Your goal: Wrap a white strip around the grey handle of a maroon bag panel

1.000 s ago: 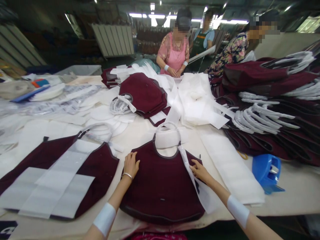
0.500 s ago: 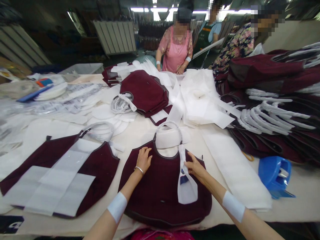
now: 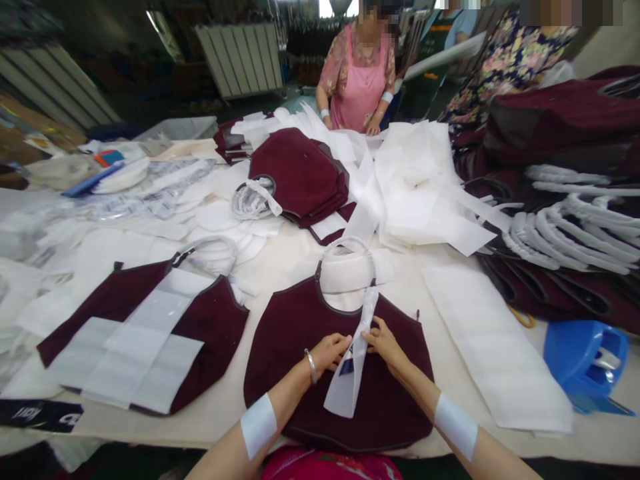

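Two-hand grip [image 3: 383, 341] on strip [image 3: 349, 383]; maroon tote [image 3: 280, 340]

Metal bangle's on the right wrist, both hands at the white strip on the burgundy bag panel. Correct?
No: the metal bangle is on the left wrist, not the right, as the head view shows. The left hand and right hand are at the white strip on the burgundy bag panel, as you said.
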A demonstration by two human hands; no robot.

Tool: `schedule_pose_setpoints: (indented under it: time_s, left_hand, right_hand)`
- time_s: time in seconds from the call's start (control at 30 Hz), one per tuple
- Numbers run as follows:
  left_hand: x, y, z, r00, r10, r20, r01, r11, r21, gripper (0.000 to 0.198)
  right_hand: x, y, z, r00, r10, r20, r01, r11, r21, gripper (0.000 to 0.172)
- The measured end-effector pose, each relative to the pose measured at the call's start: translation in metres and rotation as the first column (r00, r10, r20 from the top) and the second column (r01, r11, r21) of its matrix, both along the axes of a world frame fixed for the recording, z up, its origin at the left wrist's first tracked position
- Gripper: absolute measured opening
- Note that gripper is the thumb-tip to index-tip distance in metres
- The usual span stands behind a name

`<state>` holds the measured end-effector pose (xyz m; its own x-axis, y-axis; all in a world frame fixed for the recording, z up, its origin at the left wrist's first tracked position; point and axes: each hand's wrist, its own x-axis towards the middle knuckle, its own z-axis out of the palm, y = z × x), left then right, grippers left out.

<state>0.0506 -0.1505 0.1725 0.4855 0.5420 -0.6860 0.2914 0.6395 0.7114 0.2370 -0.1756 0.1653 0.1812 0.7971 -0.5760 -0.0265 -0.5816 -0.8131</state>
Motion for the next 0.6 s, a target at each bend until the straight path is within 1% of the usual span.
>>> schedule_pose_setpoints:
  time_s: [0.1,0.2,0.27,0.33,0.37,0.47,0.53,0.6]
  left_hand:
    - [0.001,-0.012,-0.006,0.998,0.044,-0.033,-0.043,0.998,0.037,0.062]
    - [0.003,-0.018,-0.008,0.999,0.025,-0.045,-0.024,0.999,0.039,0.050]
    - [0.002,-0.016,-0.010,0.998,0.008,-0.059,-0.005,0.999,0.048,0.037]
    - [-0.002,-0.010,-0.011,0.997,0.005,-0.081,0.003,0.996,0.092,0.027]
    - [-0.005,-0.006,-0.012,0.996,0.002,-0.094,0.009,0.993,0.120,0.025]
    - [-0.016,0.008,-0.015,0.990,-0.020,-0.140,0.048,0.979,0.197,0.027]
    - [-0.021,0.014,-0.016,0.983,-0.045,-0.181,0.089,0.966,0.242,0.028]
    - [-0.023,0.014,-0.016,0.972,-0.072,-0.224,0.137,0.947,0.289,0.028]
  right_hand:
    - [-0.009,-0.005,-0.006,0.999,0.010,-0.031,-0.011,0.999,-0.031,0.054]
    - [-0.013,-0.007,-0.010,1.000,0.005,-0.012,-0.005,0.999,-0.034,0.043]
    - [-0.008,-0.008,-0.013,1.000,-0.007,0.029,0.008,1.000,-0.028,0.039]
    - [0.005,-0.009,-0.016,0.993,-0.031,0.113,0.032,0.999,-0.006,0.039]
    - [0.014,-0.009,-0.018,0.985,-0.047,0.168,0.045,0.999,0.013,0.039]
    - [0.049,-0.005,-0.021,0.934,-0.088,0.347,0.061,0.994,0.087,0.036]
    - [0.070,0.006,-0.020,0.884,-0.102,0.456,0.042,0.989,0.141,0.034]
    - [0.086,0.023,-0.017,0.829,-0.109,0.548,0.001,0.981,0.194,0.034]
